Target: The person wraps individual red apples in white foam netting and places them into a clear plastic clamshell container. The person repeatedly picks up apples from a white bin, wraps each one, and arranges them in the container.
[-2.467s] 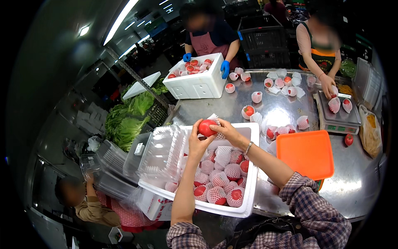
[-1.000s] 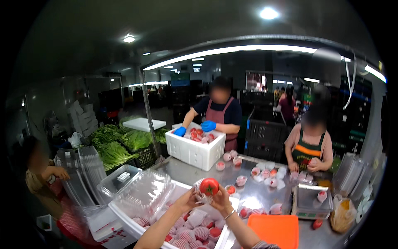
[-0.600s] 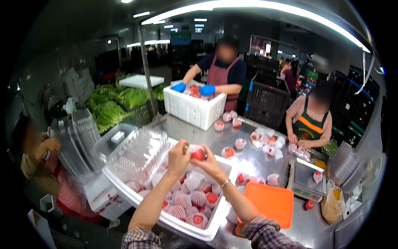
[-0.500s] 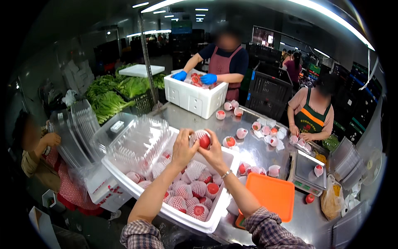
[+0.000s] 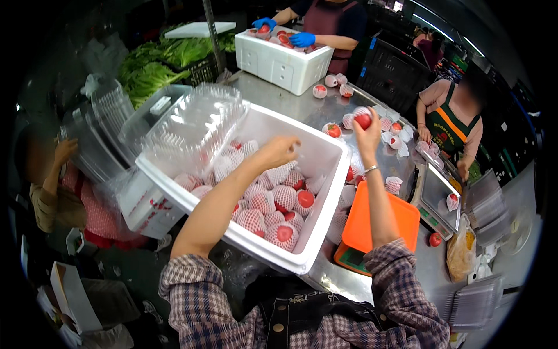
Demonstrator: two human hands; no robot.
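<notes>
My right hand [image 5: 367, 135] is closed around a red tomato [image 5: 362, 120] in a white foam net, raised above the steel table [image 5: 273, 93]. Bent fingers of my left hand [image 5: 279, 152] stand slightly apart over the white foam box [image 5: 256, 241], and I see nothing between them. Inside that box lie several red tomatoes [image 5: 285, 232], each in a white foam net. Below my right forearm is an orange-topped scale [image 5: 363, 232], beside the box.
Clear plastic clamshells [image 5: 197, 125] rest over the box's left corner. A co-worker's blue-gloved hands [image 5: 302, 39] work in a second foam box [image 5: 279, 64]. Another scale [image 5: 436, 200] stands at right, near another person. Netted tomatoes [image 5: 333, 130] lie across the table. Leafy greens [image 5: 145, 75] are far left.
My hands have parted: the right carried the tomato to the right over the table, while the left stayed over the box. The view has tilted downward. A blue-gloved co-worker has lifted a tomato.
</notes>
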